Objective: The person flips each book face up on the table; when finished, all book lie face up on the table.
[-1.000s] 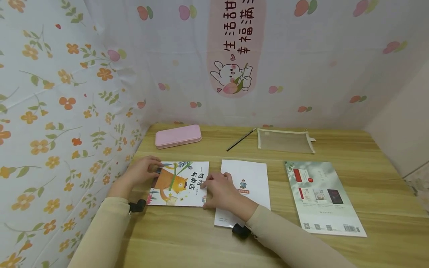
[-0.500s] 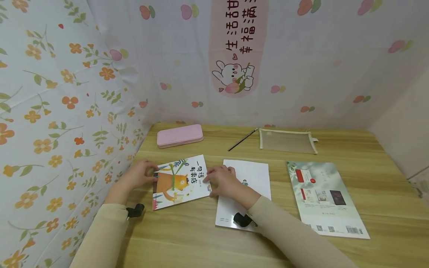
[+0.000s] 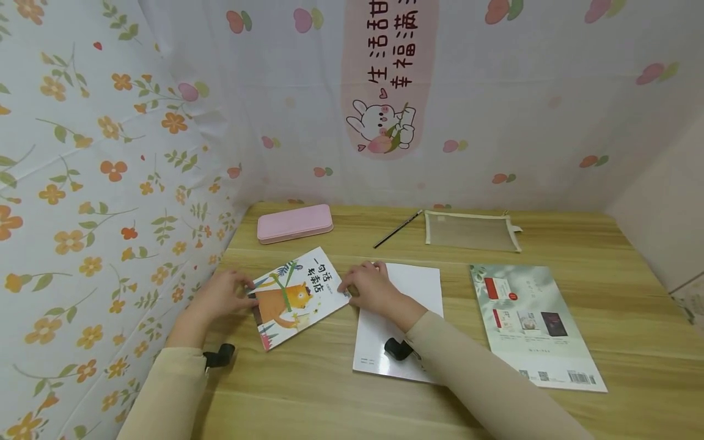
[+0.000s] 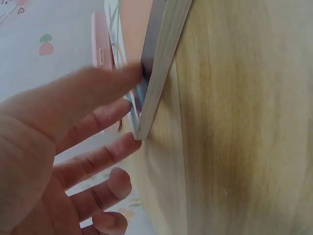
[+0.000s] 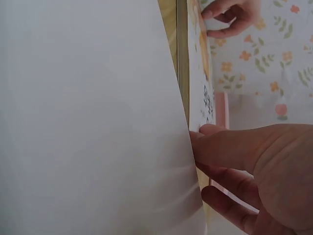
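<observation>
A picture book (image 3: 294,299) with an orange cartoon animal on its cover lies slanted on the wooden table, its right side tipped away from me. My left hand (image 3: 220,296) holds its left corner; in the left wrist view the thumb and front fingers meet the book (image 4: 168,54) there, the other fingers loosely bent. At the right corner my right hand (image 3: 376,290) holds the book between thumb and fingers. This hand and wrist overlap a white booklet (image 3: 420,293), part of which they hide. The booklet (image 5: 98,98) fills much of the right wrist view.
Behind the book lies a pink pencil case (image 3: 295,223). A dark pencil (image 3: 397,230) and a mesh zip pouch (image 3: 470,232) lie along the back. To the right is a pale green magazine (image 3: 533,348). Flowered cloth (image 3: 82,244) hangs close by the left arm.
The picture book has turned anticlockwise from lying square to slanted, both hands staying at its ends. My right hand has shifted slightly up and right with its corner. The other items stay put.
</observation>
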{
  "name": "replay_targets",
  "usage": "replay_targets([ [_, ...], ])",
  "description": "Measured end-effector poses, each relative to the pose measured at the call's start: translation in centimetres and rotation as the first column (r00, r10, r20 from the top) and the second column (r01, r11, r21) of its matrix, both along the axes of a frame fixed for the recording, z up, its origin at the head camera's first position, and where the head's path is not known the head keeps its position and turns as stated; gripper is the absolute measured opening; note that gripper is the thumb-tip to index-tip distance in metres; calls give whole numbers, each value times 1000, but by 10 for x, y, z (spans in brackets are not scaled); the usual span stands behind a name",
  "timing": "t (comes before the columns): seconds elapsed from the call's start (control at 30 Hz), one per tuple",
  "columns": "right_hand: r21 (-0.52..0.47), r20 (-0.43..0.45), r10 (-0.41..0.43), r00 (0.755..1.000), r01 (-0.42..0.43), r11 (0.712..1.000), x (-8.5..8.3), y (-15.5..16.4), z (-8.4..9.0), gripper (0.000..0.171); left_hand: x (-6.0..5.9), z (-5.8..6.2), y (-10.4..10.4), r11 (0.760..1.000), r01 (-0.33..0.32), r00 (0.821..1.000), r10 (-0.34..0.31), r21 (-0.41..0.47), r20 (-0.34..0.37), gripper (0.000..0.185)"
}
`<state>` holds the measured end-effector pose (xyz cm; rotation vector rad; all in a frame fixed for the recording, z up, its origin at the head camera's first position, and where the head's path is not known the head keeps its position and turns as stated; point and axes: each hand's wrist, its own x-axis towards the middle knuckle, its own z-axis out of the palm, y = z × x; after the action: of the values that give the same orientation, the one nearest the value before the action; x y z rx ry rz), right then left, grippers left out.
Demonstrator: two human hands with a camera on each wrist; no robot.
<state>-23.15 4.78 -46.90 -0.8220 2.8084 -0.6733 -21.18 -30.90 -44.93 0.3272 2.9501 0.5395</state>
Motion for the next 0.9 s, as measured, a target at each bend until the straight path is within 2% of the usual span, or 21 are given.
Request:
replay_targets([
  [0.13, 16, -8, -6, 1000, 6, 1000, -5, 0, 0, 26, 4, 1, -6, 998, -24, 999, 22, 53, 39, 9],
  [0.2, 19, -2, -12, 1000, 12, 1000, -7, 1, 0, 26, 6, 2, -8, 997, -41, 997, 36, 65, 66, 5],
  [0.53, 9, -12, -27, 1000, 27, 1000, -22, -2, -3, 25, 12, 2, -12, 996, -31, 994, 22, 82, 110, 10],
  [0.77, -15, -5, -42, 999, 42, 999, -28, -4, -4, 23, 19, 3, -10, 998, -33, 986, 25, 45, 164, 15],
  [0.9, -26, -17, -62, 998, 62, 998, -31, -7, -4, 23, 19, 5, -8, 1000, -5, 987, 2, 16, 158, 16],
])
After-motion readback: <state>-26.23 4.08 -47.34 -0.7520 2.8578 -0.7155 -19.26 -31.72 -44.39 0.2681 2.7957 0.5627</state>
